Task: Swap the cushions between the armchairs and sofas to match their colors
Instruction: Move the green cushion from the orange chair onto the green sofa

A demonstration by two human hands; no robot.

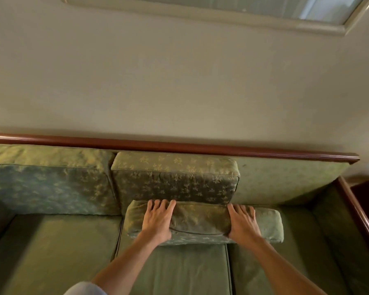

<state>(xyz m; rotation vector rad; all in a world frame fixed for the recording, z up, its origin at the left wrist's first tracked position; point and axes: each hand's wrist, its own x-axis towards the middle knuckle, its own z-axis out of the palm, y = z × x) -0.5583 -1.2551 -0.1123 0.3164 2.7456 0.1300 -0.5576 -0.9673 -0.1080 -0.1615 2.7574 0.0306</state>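
a plain pale wall (179, 81) fills the upper half of the view, with the lower edge of a framed picture or window (222, 15) at the top. below it runs a green sofa (62, 252) with a dark red wooden top rail (179, 146) and a wooden arm on the right.

2 green patterned back cushions already stand against the sofa back: 1 at the left (49, 184) and 1 in the middle (175, 177). the right section of the back is bare, with no cushion in front of it.

a 3rd green patterned cushion (200, 222) is held low over the seat, just in front of the middle cushion and partly over the right seat section. it is tilted, with its long top edge facing up and touching the base of the middle cushion. the left hand (158, 220) lies over its left part, fingers slightly spread and curled over the far edge. the right hand (242, 222) lies over its right part, fingers spread flat along the top. whether the thumbs grip underneath cannot be seen.

the step in hand seems to be seating this cushion in the empty right spot. to do it well, shift it right until it clears the middle cushion, stand it upright, then push its lower edge back into the gap between seat and backrest. its top should line up with its 2 neighbours.
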